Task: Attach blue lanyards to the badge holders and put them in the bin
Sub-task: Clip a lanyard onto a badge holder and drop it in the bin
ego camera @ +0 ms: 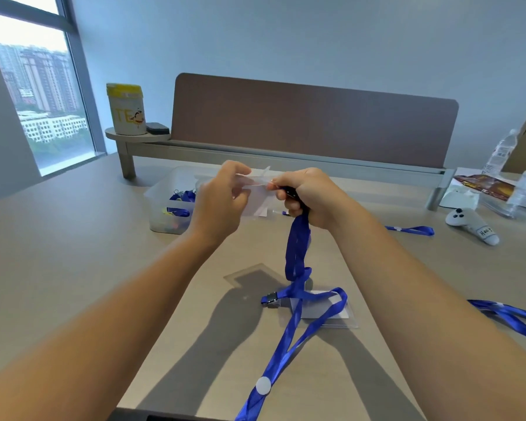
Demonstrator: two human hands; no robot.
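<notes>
Above the middle of the bench [73, 253], both hands are raised and working together: the left hand [222, 197] pinches a clear badge holder [255, 192] by its near end, and the right hand [307, 196] is closed around the dark clip at the top of a blue lanyard [296, 247], bringing it to the holder's edge. The strap hangs down from that fist and trails across the surface toward the near edge. To do this well, I would say the holder should be kept flat and steady so its slot faces the clip, with the clip pushed fully through before letting go; whether it has caught yet I cannot tell, as the fingers cover the join. A second badge holder [319, 311] with a lanyard clipped on lies below the hands, and the hanging strap crosses it, so lifting could drag it. The bin [164, 205] stands just behind the left hand, close enough for a short reach. Open room lies to the left; on the right, spare lanyards [504, 314] and a white controller [471, 221] crowd the surface.
</notes>
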